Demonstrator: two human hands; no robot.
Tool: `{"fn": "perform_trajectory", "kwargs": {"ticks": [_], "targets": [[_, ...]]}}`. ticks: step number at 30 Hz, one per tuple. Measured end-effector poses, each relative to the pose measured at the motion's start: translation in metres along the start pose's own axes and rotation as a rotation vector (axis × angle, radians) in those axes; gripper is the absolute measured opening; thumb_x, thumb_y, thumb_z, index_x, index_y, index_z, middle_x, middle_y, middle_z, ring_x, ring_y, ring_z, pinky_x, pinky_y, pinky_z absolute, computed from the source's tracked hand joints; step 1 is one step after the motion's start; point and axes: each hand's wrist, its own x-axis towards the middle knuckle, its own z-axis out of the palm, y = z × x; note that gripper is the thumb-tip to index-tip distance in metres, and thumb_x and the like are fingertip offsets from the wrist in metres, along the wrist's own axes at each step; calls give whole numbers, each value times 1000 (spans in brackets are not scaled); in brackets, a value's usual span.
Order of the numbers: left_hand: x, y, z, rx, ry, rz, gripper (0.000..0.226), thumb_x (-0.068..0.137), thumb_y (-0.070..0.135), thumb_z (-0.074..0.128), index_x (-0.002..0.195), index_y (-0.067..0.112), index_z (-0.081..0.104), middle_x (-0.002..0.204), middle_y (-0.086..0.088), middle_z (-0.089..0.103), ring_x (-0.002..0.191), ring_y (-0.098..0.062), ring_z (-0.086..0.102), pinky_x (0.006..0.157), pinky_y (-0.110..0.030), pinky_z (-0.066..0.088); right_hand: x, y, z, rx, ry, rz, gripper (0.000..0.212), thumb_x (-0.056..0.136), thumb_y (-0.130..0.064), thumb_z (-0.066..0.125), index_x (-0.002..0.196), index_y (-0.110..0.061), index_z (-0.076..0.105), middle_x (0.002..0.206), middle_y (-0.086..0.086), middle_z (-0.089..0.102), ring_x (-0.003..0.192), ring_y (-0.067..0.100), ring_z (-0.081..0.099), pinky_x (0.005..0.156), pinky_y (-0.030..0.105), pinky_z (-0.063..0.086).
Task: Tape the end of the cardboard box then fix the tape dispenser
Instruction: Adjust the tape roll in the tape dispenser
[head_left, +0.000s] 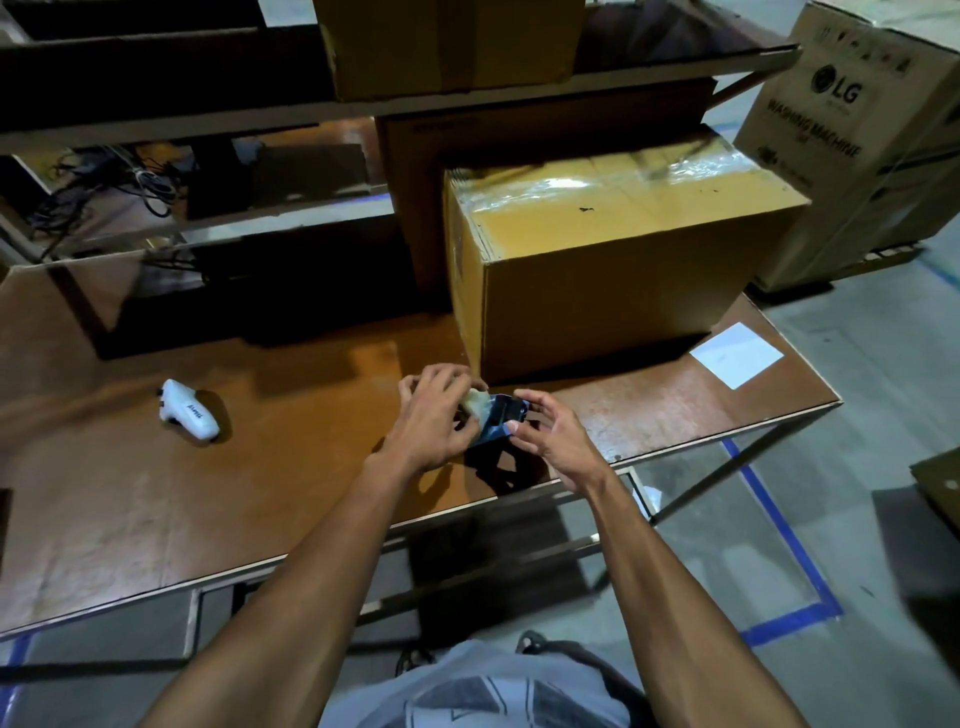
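A brown cardboard box (608, 291) stands on the wooden table (260, 467), its top sealed with shiny clear tape (571, 187). Just in front of its near left corner, both hands hold a dark blue tape dispenser (501, 421) above the table. My left hand (434, 421) grips the dispenser's pale roll end from the left. My right hand (550, 436) pinches the dispenser's right side with thumb and fingers. Much of the dispenser is hidden by my fingers.
A white handheld device (189, 411) lies on the table to the left. A white sheet of paper (736, 354) lies near the table's right corner. Shelves with boxes and cables stand behind; a large LG washing machine carton (852, 156) stands on the floor at right.
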Motion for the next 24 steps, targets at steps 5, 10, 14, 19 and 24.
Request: {"fn": "perform_trajectory", "kwargs": {"ticks": [5,10,14,19,24], "targets": [[2,7,6,202,-75,45,60,91,51,73,145,34,52,158,1,46,153,-25,31,123,-60,22,0,0,0,-12,-15,16,55,91,0,78,139,-19,61,144,9,56,128,20,61,102,40,60],[2,19,15,348,-41,97,47,92,39,75,136,27,61,149,-2,58,146,-26,43,117,-59,26,2,3,1,10,3,27,52,93,3,76,138,-19,61,141,12,60,130,24,62,106,48,57],[-4,10,21,391,6,127,37,98,41,66,130,22,63,139,-3,64,138,-26,50,112,-56,34,1,5,0,19,19,32,52,91,1,78,137,-17,61,139,10,60,127,23,63,109,51,55],[-7,6,23,419,77,168,36,101,43,60,128,20,64,135,-4,66,129,-26,56,105,-54,39,4,4,2,-4,23,35,54,90,-5,82,137,-19,61,142,8,59,132,23,60,109,49,55],[-3,4,21,400,100,257,39,96,41,71,129,22,64,133,-4,67,126,-27,60,103,-57,41,6,-3,2,11,27,38,54,89,-2,81,138,-14,61,142,10,58,132,25,60,106,46,58]]}}
